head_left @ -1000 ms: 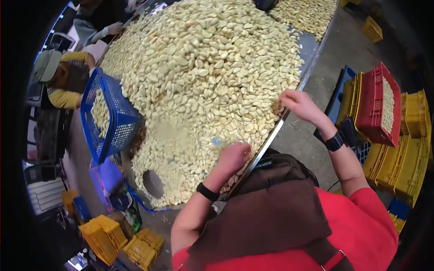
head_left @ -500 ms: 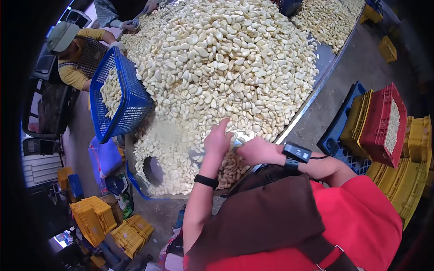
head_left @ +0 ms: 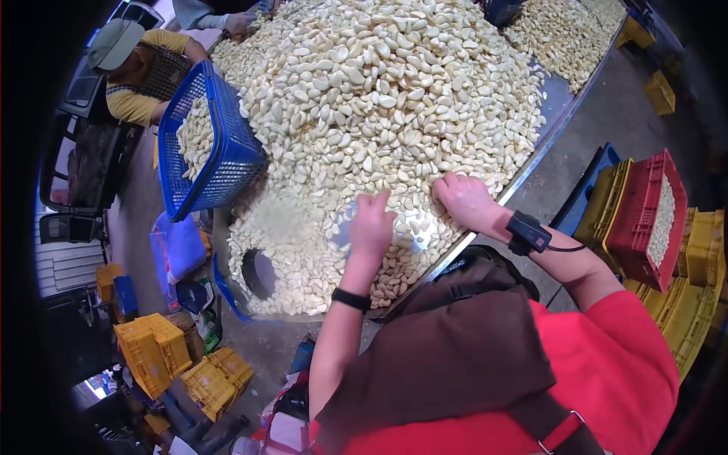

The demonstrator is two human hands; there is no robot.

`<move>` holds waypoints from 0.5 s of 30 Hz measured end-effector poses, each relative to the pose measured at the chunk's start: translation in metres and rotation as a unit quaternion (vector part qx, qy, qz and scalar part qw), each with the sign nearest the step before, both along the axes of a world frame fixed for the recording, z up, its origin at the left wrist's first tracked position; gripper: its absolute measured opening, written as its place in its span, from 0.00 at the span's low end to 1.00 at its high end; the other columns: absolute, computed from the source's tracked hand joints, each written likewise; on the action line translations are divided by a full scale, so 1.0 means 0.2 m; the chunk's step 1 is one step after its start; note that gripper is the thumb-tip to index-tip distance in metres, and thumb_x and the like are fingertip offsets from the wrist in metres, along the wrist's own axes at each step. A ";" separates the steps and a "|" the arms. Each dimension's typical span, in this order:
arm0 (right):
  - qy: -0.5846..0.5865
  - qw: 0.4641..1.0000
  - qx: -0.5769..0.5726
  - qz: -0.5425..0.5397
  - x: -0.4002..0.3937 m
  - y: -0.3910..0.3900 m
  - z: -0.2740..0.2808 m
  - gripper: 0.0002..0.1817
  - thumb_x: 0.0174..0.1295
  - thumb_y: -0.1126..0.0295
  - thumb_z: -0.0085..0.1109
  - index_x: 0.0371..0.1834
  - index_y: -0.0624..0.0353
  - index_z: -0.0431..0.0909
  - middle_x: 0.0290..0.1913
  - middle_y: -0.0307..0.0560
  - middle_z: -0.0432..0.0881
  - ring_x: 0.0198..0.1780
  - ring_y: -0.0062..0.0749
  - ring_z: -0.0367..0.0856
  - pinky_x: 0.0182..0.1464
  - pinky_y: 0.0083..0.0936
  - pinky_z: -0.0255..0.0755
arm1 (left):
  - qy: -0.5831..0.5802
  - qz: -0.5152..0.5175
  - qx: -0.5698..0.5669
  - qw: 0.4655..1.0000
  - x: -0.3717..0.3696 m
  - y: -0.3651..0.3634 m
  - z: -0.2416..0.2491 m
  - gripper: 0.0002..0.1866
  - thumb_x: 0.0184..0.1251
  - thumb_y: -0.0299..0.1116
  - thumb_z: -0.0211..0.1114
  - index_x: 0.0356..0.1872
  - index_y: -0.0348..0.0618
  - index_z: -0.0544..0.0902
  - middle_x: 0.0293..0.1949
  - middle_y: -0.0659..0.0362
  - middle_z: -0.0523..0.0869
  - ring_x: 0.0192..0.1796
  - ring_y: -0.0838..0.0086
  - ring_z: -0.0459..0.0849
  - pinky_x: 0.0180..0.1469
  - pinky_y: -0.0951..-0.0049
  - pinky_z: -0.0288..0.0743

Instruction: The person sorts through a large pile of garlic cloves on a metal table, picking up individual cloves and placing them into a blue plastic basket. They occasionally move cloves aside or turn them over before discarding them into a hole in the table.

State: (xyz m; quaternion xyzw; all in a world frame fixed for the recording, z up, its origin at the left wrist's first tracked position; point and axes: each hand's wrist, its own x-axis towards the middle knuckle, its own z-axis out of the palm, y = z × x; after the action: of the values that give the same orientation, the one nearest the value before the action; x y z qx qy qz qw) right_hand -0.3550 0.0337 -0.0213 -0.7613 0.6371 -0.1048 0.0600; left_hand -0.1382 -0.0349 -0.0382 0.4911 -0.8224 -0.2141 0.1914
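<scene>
A large heap of pale peeled garlic cloves (head_left: 379, 98) covers the metal table (head_left: 560, 114). At the near foot of the heap is my left hand (head_left: 371, 226), black band on the wrist, its fingers curled among loose cloves. To its right, my right hand (head_left: 464, 201) rests with bent fingers against the heap's edge. What either hand holds, if anything, is hidden. Bare shiny metal shows between the hands. Below them, at the near table edge, lies a small group of browner cloves (head_left: 396, 274). A round dark hole (head_left: 259, 274) opens among cloves at the left.
A blue basket (head_left: 236, 163) of cloves stands tilted at the table's left. Beside it is a person in a cap (head_left: 115, 44); another person's gloved hand (head_left: 241, 23) is behind. Yellow crates (head_left: 154, 355) and a red crate (head_left: 644, 208) with cloves stand around the table.
My right hand has moved up and right, away from my left hand, to the heap's edge. My left hand has shifted slightly right. More bare metal shows between them.
</scene>
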 end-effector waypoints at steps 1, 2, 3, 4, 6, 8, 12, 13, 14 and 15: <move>0.022 1.000 -0.010 0.003 0.01 0.00 0.00 0.12 0.47 0.68 0.61 0.32 0.60 0.72 0.29 0.47 0.75 0.30 0.39 0.81 0.28 0.31 0.74 | -0.031 -0.006 0.029 0.999 -0.05 0.00 -0.03 0.10 0.56 0.34 0.64 0.39 0.49 0.79 0.41 0.53 0.77 0.37 0.54 0.80 0.39 0.58 0.76; 0.042 0.999 -0.021 0.007 0.03 -0.01 0.00 0.11 0.47 0.68 0.60 0.32 0.60 0.73 0.29 0.47 0.75 0.30 0.39 0.81 0.28 0.31 0.74 | -0.063 -0.011 0.059 0.996 -0.08 -0.01 -0.05 0.11 0.55 0.35 0.64 0.41 0.50 0.79 0.41 0.53 0.77 0.38 0.55 0.80 0.39 0.59 0.76; 0.047 0.999 -0.001 0.000 0.04 -0.02 -0.02 0.10 0.47 0.67 0.61 0.30 0.59 0.73 0.29 0.47 0.75 0.32 0.39 0.81 0.29 0.31 0.75 | -0.051 -0.008 0.058 0.997 -0.07 -0.03 -0.07 0.11 0.54 0.36 0.64 0.39 0.48 0.78 0.38 0.53 0.78 0.39 0.54 0.81 0.39 0.58 0.76; 0.046 0.999 -0.004 0.001 0.03 -0.02 -0.03 0.10 0.47 0.67 0.61 0.30 0.59 0.73 0.29 0.47 0.75 0.32 0.39 0.81 0.29 0.31 0.75 | -0.052 -0.006 0.055 0.997 -0.04 -0.05 -0.08 0.11 0.54 0.36 0.64 0.39 0.48 0.78 0.38 0.53 0.78 0.39 0.54 0.81 0.39 0.58 0.76; 0.005 1.000 0.006 0.007 0.03 0.00 -0.05 0.07 0.48 0.71 0.58 0.28 0.60 0.73 0.29 0.49 0.75 0.30 0.39 0.80 0.29 0.32 0.74 | -0.076 0.026 0.101 0.992 0.07 -0.08 -0.10 0.13 0.54 0.38 0.65 0.38 0.46 0.77 0.36 0.52 0.80 0.38 0.53 0.81 0.39 0.57 0.75; -0.141 0.984 0.099 -0.053 0.03 0.02 0.12 0.04 0.50 0.73 0.55 0.29 0.60 0.73 0.30 0.48 0.75 0.29 0.36 0.79 0.28 0.29 0.74 | -0.089 0.085 0.108 0.987 0.27 -0.10 -0.14 0.15 0.54 0.40 0.65 0.40 0.46 0.78 0.34 0.51 0.83 0.38 0.53 0.82 0.39 0.58 0.75; -0.770 0.570 0.258 -0.125 -0.15 0.01 0.03 0.05 0.55 0.78 0.48 0.31 0.60 0.74 0.33 0.46 0.77 0.26 0.23 0.75 0.26 0.19 0.69 | -0.188 0.202 0.128 0.953 0.46 -0.07 0.03 0.16 0.56 0.41 0.66 0.41 0.43 0.79 0.35 0.52 0.85 0.38 0.57 0.84 0.40 0.60 0.76; -0.802 0.541 0.223 -0.123 -0.15 -0.01 0.08 0.05 0.56 0.78 0.48 0.33 0.60 0.74 0.33 0.44 0.78 0.25 0.20 0.73 0.25 0.16 0.67 | -0.140 0.180 0.115 0.967 0.43 -0.04 0.03 0.16 0.56 0.40 0.66 0.41 0.43 0.79 0.34 0.52 0.84 0.38 0.56 0.83 0.40 0.60 0.76; -0.831 0.509 0.186 -0.121 -0.16 -0.03 0.14 0.04 0.57 0.77 0.49 0.34 0.60 0.74 0.34 0.43 0.78 0.25 0.17 0.72 0.24 0.13 0.65 | -0.093 0.155 0.102 0.978 0.40 -0.02 0.03 0.15 0.55 0.40 0.66 0.41 0.44 0.79 0.34 0.52 0.84 0.37 0.56 0.83 0.39 0.60 0.76; -0.823 0.518 0.176 -0.151 -0.16 -0.07 0.14 0.07 0.56 0.77 0.49 0.37 0.61 0.74 0.32 0.42 0.78 0.23 0.18 0.72 0.24 0.13 0.64 | -0.067 0.080 0.068 0.992 0.35 0.02 0.01 0.14 0.56 0.39 0.64 0.42 0.46 0.79 0.33 0.52 0.83 0.37 0.55 0.83 0.39 0.59 0.76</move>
State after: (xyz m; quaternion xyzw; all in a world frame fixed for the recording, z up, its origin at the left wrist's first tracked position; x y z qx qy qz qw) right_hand -0.3865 0.0193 0.0070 -0.2008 0.4141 -0.5777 0.6741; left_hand -0.0689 -0.0303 -0.0362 0.5805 -0.7750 -0.2198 0.1185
